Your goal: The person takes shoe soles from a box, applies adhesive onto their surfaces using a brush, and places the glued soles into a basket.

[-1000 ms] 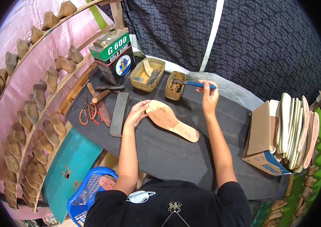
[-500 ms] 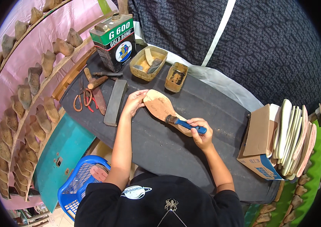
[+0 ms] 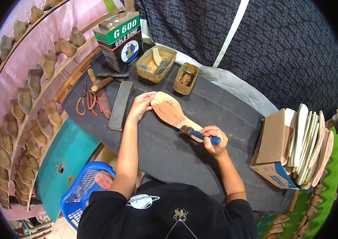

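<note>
A tan shoe insole (image 3: 168, 110) lies slanted over the dark tabletop, its broad end up and to the left. My left hand (image 3: 142, 106) pinches the edge of that broad end. With my right hand (image 3: 215, 141) I grip a blue-handled brush (image 3: 199, 134). Its dark bristles rest on the narrower half of the insole, where a pale, wet-looking patch shows beside them. Part of the narrow end is hidden under the brush and my fingers. Behind the insole stands a small rectangular tin (image 3: 186, 79) with dark residue inside.
A green-and-black metal can (image 3: 119, 42) and a larger tin (image 3: 156, 65) stand at the back. Scissors (image 3: 86, 101), a wooden-handled tool and a grey block (image 3: 121, 106) lie left. A cardboard box (image 3: 270, 137) of insoles sits right, a blue basket (image 3: 73, 195) lower left.
My right hand has drawn the brush slightly right and down along the insole, toward its narrow end. My left hand keeps its hold at the broad end.
</note>
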Demonstrator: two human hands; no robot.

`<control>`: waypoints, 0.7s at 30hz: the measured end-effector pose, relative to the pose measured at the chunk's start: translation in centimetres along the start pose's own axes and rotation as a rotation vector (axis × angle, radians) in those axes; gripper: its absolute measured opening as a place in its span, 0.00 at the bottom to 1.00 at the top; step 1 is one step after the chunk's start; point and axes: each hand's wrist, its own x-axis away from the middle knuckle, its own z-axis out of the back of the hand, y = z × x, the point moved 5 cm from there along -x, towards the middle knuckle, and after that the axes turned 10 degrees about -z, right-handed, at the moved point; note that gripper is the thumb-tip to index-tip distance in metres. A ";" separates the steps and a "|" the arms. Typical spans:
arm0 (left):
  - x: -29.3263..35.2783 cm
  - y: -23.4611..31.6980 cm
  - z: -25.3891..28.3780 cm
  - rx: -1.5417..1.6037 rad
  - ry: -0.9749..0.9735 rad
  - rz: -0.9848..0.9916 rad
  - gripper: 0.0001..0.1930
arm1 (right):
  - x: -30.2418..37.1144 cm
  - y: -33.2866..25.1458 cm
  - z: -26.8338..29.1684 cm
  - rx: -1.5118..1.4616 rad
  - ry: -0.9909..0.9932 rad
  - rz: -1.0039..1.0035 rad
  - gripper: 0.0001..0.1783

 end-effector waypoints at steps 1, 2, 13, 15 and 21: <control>0.0 0.1 0.0 0.000 0.004 -0.003 0.15 | -0.1 -0.1 -0.3 0.000 0.002 -0.001 0.08; 0.0 0.1 -0.1 -0.001 0.002 -0.002 0.15 | -0.3 -0.1 -0.7 0.003 -0.004 -0.018 0.06; 0.1 0.0 0.1 -0.088 0.019 0.014 0.15 | -0.2 0.7 1.7 0.050 -0.015 -0.033 0.05; 0.1 0.0 0.1 -0.084 0.013 0.008 0.15 | -0.2 0.6 1.7 0.033 0.016 -0.045 0.05; 0.1 0.0 0.0 -0.054 0.005 0.000 0.15 | -0.8 1.1 0.1 -0.031 0.004 -0.106 0.08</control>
